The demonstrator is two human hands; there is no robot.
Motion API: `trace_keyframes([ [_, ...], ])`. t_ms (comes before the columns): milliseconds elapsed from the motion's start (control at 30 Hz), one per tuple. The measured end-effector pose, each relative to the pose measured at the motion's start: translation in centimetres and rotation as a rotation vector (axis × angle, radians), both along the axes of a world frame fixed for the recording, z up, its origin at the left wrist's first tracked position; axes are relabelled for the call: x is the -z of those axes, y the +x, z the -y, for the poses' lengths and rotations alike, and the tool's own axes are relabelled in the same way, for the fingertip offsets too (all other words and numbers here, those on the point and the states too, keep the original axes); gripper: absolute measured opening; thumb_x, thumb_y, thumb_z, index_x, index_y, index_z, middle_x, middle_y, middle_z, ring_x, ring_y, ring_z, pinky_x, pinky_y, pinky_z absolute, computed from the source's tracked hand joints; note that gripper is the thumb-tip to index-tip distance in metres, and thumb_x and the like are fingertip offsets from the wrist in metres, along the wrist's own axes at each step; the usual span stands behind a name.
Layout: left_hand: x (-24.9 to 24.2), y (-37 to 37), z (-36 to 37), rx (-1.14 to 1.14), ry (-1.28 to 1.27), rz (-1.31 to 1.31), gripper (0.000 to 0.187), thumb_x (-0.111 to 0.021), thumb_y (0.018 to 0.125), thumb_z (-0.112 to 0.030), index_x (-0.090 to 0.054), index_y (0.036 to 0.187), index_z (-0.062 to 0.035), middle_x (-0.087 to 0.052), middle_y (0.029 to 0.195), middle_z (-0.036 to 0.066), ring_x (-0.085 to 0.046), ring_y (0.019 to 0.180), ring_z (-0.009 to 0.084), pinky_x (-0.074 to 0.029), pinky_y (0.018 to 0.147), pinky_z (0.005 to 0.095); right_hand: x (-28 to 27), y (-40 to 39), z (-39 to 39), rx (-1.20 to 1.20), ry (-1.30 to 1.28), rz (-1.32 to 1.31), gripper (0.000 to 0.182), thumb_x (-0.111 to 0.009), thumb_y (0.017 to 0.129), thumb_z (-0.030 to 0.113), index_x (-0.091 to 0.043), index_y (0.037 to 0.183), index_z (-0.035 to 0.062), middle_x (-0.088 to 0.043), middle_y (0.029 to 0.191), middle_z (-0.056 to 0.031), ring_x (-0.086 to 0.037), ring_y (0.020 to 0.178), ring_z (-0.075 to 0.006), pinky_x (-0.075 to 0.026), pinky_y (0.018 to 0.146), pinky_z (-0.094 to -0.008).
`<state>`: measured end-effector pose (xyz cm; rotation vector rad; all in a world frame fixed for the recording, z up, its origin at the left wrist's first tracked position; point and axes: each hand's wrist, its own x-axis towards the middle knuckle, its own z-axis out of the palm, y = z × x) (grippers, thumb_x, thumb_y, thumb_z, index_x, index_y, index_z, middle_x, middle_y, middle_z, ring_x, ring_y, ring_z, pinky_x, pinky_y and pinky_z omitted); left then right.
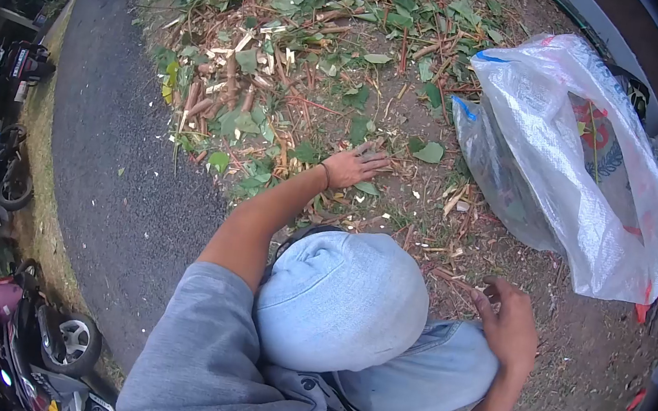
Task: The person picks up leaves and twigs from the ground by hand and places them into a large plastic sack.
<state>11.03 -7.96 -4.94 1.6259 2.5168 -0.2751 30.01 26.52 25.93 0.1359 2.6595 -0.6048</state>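
Observation:
My left hand [354, 167] is open, palm down with fingers spread, over green leaves and litter on the ground. My right hand [508, 319] is half curled beside my right knee [427, 374], its thumb and fingers apart. Thin reddish stems [453, 280] lie close to its fingertips; I see nothing clearly held. Ahead of my left hand is a heap of cut stems [233, 83], wood chips and leaves [354, 3]. A large white woven plastic sack [522, 106] stands with its mouth open at the right, beyond my right hand.
My other knee [342, 302], in light denim, rises between my arms. An asphalt path [107, 137] runs along the left, with parked motorcycles [41, 343] past it. A wall edge [613, 31] borders the far right behind the sack. Small red scraps [635, 399] lie at the right.

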Motion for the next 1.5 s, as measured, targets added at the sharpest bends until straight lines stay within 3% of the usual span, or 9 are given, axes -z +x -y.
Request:
trace_keyframes([
  [200, -5.5, -5.7, 8.8, -0.787, -0.426, -0.232, 0.043, -0.045, 0.097, -0.027, -0.051, 0.139, -0.0156, -0.022, 0.16, 0.012, -0.018, 0.148, 0.0318, -0.013, 0.118, 0.0602, -0.7, -0.8, 0.9, -0.016, -0.055, -0.074, 0.032, -0.068, 0.088, 0.025, -0.064, 0.108, 0.0001, -0.068, 0.095, -0.0216, -0.066, 0.087, -0.0393, -0.051, 0.078, -0.0451],
  [367, -9.7, 3.8, 8.4, -0.562, 0.156, -0.061, 0.065, -0.054, 0.093, -0.04, -0.03, 0.152, -0.0236, -0.008, 0.163, 0.014, -0.016, 0.149, 0.0347, -0.012, 0.117, 0.0625, -0.8, -0.8, 1.0, -0.045, -0.06, -0.059, 0.033, -0.067, 0.089, 0.027, -0.064, 0.109, 0.0015, -0.068, 0.094, -0.0185, -0.065, 0.089, -0.035, -0.05, 0.082, -0.0431],
  [533, -4.2, 14.8, 11.5, -0.277, -0.011, 0.226, 0.068, -0.052, 0.093, -0.034, -0.021, 0.154, -0.0317, -0.016, 0.162, 0.007, -0.018, 0.149, 0.0284, -0.008, 0.119, 0.0625, -0.3, -0.7, 0.5, -0.065, -0.002, 0.055, 0.033, -0.068, 0.088, 0.025, -0.064, 0.113, 0.004, -0.068, 0.098, -0.0162, -0.062, 0.097, -0.0303, -0.048, 0.087, -0.0413],
  [767, -2.5, 6.4, 17.5, -0.341, -0.285, -0.081, 0.065, -0.05, 0.09, -0.022, -0.028, 0.15, -0.037, -0.021, 0.161, 0.003, -0.007, 0.151, 0.0263, -0.005, 0.119, 0.0627, -0.3, -0.1, 0.0, -0.057, 0.013, 0.026, 0.035, -0.067, 0.089, 0.023, -0.062, 0.118, 0.0041, -0.064, 0.111, -0.0199, -0.059, 0.107, -0.0373, -0.045, 0.094, -0.0433],
  [967, -10.4, -2.5, 15.0, -1.204, -0.457, 0.13, 0.055, -0.05, 0.096, -0.039, -0.04, 0.148, -0.0259, -0.015, 0.163, 0.008, -0.006, 0.151, 0.0315, -0.006, 0.118, 0.062, 0.0, -1.4, 0.9, 0.06, -0.192, -0.319, 0.039, -0.06, 0.095, 0.024, -0.056, 0.128, 0.0034, -0.061, 0.124, -0.018, -0.06, 0.11, -0.0303, -0.047, 0.093, -0.0412],
  [1067, -16.0, -3.1, 14.0, -1.359, 1.276, 1.346, 0.079, -0.03, 0.093, -0.071, -0.03, 0.153, -0.0184, -0.026, 0.158, 0.018, -0.018, 0.147, 0.0413, -0.01, 0.114, 0.0677, 0.6, -5.1, 1.7, 0.284, -0.685, -0.371, 0.039, -0.054, 0.1, 0.027, -0.055, 0.13, 0.0027, -0.061, 0.124, -0.0152, -0.061, 0.108, -0.023, -0.05, 0.089, -0.036],
  [1100, -20.4, -1.3, 13.7, -0.847, 1.836, 1.951, 0.09, -0.017, 0.09, -0.078, -0.025, 0.154, -0.015, -0.026, 0.156, 0.024, -0.025, 0.143, 0.0445, -0.019, 0.111, 0.0696, 1.2, -6.3, 2.2, 0.363, -1.001, -0.384, 0.039, -0.051, 0.102, 0.029, -0.055, 0.129, 0.0019, -0.062, 0.123, -0.014, -0.061, 0.106, -0.0199, -0.051, 0.087, -0.0332],
  [1300, -25.5, -0.5, 16.3, -0.818, 1.807, 1.839, 0.096, -0.015, 0.087, -0.082, -0.023, 0.154, -0.0136, -0.033, 0.151, 0.027, -0.035, 0.138, 0.0453, -0.031, 0.107, 0.0675, 3.1, -10.7, 6.3, 0.143, -0.829, -0.419, 0.039, -0.05, 0.102, 0.034, -0.06, 0.123, 0.0015, -0.065, 0.116, -0.0139, -0.063, 0.101, -0.021, -0.051, 0.082, -0.0326],
  [1500, -18.6, 0.2, 24.3, -1.637, 0.987, 0.798, 0.073, -0.035, 0.098, -0.062, -0.041, 0.145, -0.0073, -0.063, 0.128, 0.014, -0.064, 0.11, 0.0269, -0.047, 0.091, 0.0489, 4.1, -11.4, 6.5, -0.024, -0.585, -0.345, 0.038, -0.055, 0.099, 0.031, -0.06, 0.121, 0.0002, -0.067, 0.109, -0.0176, -0.063, 0.101, -0.0241, -0.049, 0.078, -0.0345],
])
